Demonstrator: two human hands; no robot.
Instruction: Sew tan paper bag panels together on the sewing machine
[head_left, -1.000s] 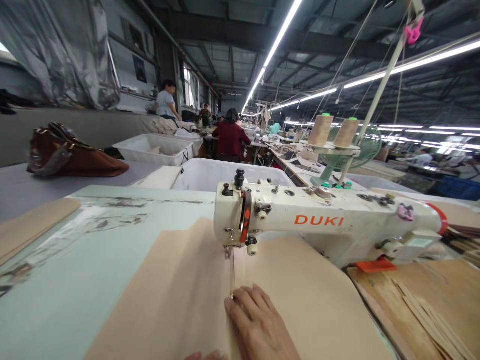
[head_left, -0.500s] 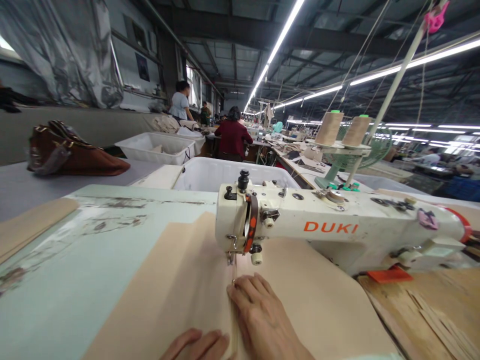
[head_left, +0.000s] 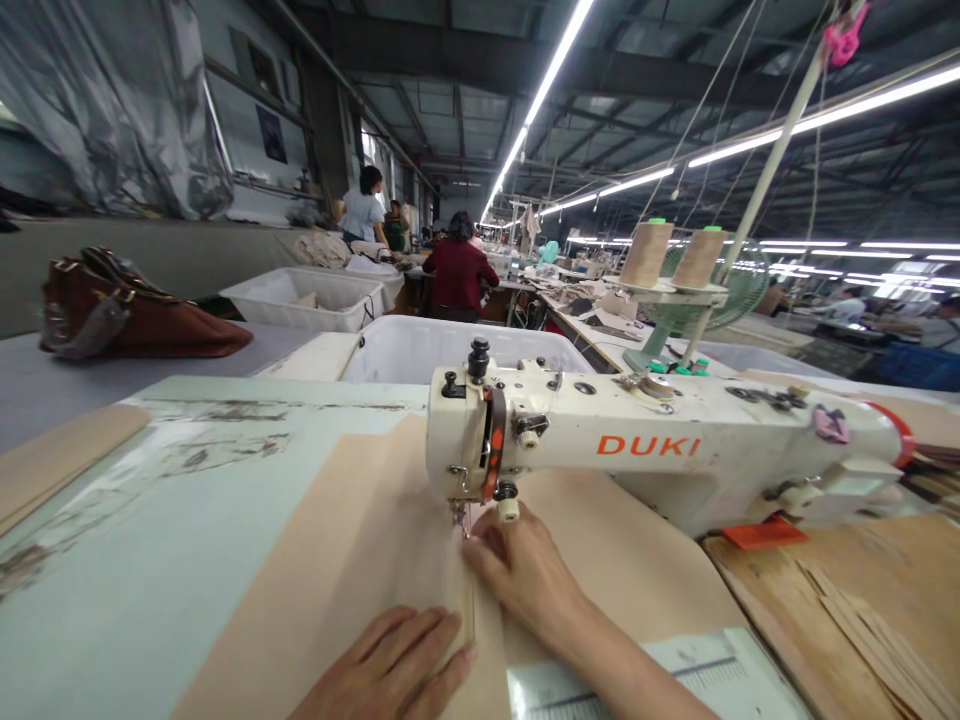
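Observation:
A large beige sheet of material (head_left: pixel 322 560) lies under the head of the white sewing machine (head_left: pixel 645 440), with a narrow strip or seam line running toward the presser foot (head_left: pixel 459 514). My left hand (head_left: pixel 401 660) rests flat on the sheet, fingers stretched out, just left of that line. Close in front of the presser foot is my right hand (head_left: pixel 529 565), its thumb and fingers bent together beside the needle area. A small shiny bit shows at its fingertips, too small to name. The machine's knob partly hides the fingers.
Right of the sheet, beige strips (head_left: pixel 862 620) lie on a wooden board (head_left: pixel 750 590). A ruler scale (head_left: pixel 705 675) shows near the front edge. Behind the machine stand a white bin (head_left: pixel 390 350) and thread cones (head_left: pixel 646 255). A brown handbag (head_left: pixel 142 310) sits left; co-workers are farther back.
My right hand has moved forward to the presser foot and its fingers have bent together. My left hand has slid forward on the sheet. The ruler scale has come into view.

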